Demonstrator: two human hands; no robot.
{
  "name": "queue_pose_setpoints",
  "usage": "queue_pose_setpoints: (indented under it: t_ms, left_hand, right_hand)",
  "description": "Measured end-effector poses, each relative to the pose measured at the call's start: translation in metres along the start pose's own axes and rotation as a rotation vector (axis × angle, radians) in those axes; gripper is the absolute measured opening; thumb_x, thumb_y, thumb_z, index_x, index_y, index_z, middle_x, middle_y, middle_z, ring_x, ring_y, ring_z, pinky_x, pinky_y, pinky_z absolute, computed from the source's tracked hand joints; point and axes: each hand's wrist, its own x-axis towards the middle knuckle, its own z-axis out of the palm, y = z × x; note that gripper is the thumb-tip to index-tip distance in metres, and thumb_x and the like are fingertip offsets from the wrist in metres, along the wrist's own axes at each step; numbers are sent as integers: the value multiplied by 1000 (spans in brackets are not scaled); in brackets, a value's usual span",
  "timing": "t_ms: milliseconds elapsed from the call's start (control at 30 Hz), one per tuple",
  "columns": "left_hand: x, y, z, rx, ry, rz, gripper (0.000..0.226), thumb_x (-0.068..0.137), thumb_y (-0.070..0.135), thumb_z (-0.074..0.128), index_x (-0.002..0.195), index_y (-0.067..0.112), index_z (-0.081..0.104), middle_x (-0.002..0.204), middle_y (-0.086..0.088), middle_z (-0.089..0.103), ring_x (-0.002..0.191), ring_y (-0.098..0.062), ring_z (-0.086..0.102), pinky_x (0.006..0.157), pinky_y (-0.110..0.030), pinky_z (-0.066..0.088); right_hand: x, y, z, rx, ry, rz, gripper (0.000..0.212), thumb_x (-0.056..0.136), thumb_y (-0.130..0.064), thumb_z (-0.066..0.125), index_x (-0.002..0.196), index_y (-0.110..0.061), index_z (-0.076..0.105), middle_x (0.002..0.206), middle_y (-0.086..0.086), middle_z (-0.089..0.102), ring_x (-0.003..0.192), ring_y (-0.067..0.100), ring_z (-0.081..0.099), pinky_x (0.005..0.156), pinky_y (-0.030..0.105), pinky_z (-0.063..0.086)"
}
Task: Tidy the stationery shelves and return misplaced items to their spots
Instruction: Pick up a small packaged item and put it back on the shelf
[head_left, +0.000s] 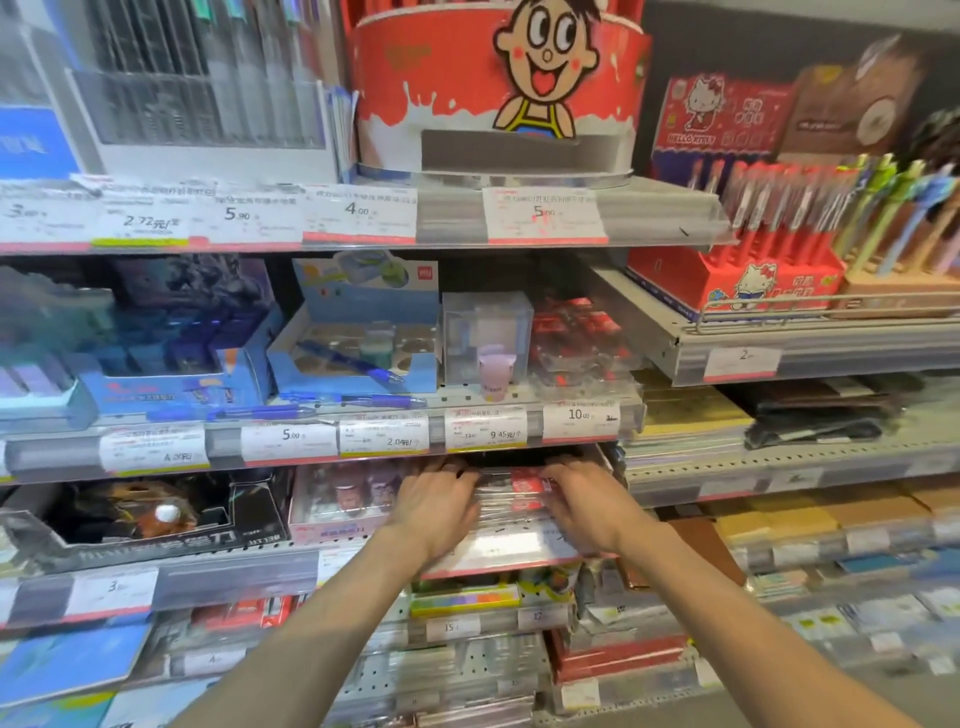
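Observation:
Both my hands reach into the third shelf from the top. My left hand (436, 501) lies on the left end of a stack of clear plastic packs with red labels (511, 496), fingers curled over its edge. My right hand (584, 499) holds the stack's right end the same way. The stack sits on the shelf just behind the price rail (498, 551). The view is blurred, so the pack contents are unreadable.
A pink character box (340, 501) stands left of the stack, a black display box (150, 519) further left. On the shelf above, loose blue pens (363, 400) lie by a blue tray (358, 358), a clear box (485, 332) and red-labelled packs (582, 338). Notebooks (685, 415) fill the right shelves.

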Motion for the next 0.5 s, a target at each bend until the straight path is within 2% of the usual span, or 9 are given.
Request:
queue_pose_setpoints:
  t_ms: [267,500]
  left_hand:
    - [1,-3,6,-19,50,40,40,100,41,44,135,24,52,135,-4,58,123,-29,54,95,-41,47]
    - [-2,-7,13,-10,145,81,41,97,48,47,129,24,57,128,-1,64,120,-25,56,96,-39,44]
  right_hand:
    - [4,3,4,9,-21,32,34,95,-34,56,127,-23,63,123,-1,69,116,26,60,100,38,48]
    - [0,4,-2,20,-7,9,43,93,-31,59,135,-23,56,135,-1,61,126,24,52,110,38,41]
